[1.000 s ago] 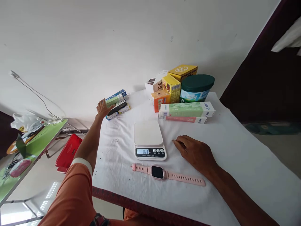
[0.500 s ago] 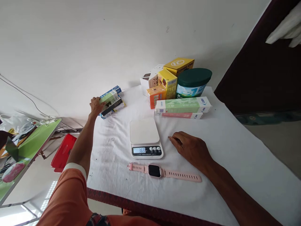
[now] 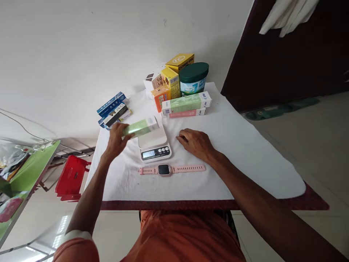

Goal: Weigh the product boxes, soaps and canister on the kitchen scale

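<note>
My left hand (image 3: 117, 139) grips one end of a long green toothpaste box (image 3: 137, 127), slightly blurred, its far end over the white plate of a kitchen scale (image 3: 152, 140). Lit digits, apparently 363, show on the scale's display. To the right of the scale, my right hand (image 3: 196, 142) rests on the white cloth with its fingers curled in and nothing visible in them. A pink smartwatch (image 3: 164, 169) lies stretched out in front of the scale.
Several blue and black cartons (image 3: 116, 113) are stacked at the back left. Behind the scale stand a yellow box (image 3: 171, 83), an orange box (image 3: 160, 97) and a green-lidded tub (image 3: 193, 82). Another green carton (image 3: 188, 103) lies on a pink one (image 3: 188, 113). A red chair (image 3: 71, 176) stands left.
My left hand has lifted the green toothpaste box off the stack at the left and brought it toward the scale. The view has shifted; my right hand stays resting on the cloth.
</note>
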`<action>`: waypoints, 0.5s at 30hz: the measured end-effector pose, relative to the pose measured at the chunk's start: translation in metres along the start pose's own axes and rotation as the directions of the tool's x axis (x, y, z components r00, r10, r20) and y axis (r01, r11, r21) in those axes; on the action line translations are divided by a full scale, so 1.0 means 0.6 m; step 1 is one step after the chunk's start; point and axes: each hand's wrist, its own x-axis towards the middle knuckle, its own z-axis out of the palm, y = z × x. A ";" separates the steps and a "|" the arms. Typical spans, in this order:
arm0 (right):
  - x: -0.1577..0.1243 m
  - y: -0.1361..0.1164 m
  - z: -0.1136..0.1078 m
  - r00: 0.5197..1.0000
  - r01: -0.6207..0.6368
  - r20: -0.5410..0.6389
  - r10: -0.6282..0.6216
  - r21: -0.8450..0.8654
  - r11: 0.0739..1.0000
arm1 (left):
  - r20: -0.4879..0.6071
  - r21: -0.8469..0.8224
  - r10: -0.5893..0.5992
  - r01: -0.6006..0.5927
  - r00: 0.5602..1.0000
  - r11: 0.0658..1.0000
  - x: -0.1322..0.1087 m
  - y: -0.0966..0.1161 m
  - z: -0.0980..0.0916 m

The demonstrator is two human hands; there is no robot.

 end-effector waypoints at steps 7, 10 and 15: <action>0.003 0.003 0.001 1.000 0.008 -0.008 -0.007 0.019 1.000 | 0.128 -0.049 0.006 0.000 0.992 0.999 -0.011 0.057 0.031; 0.002 0.005 0.003 0.999 0.024 -0.025 -0.023 0.026 0.999 | 0.150 -0.067 0.003 0.007 0.989 0.998 -0.003 0.050 0.025; 0.001 0.007 0.003 0.999 0.038 -0.025 -0.038 0.027 0.999 | 0.072 -0.149 -0.051 0.061 0.996 0.987 0.007 0.044 -0.010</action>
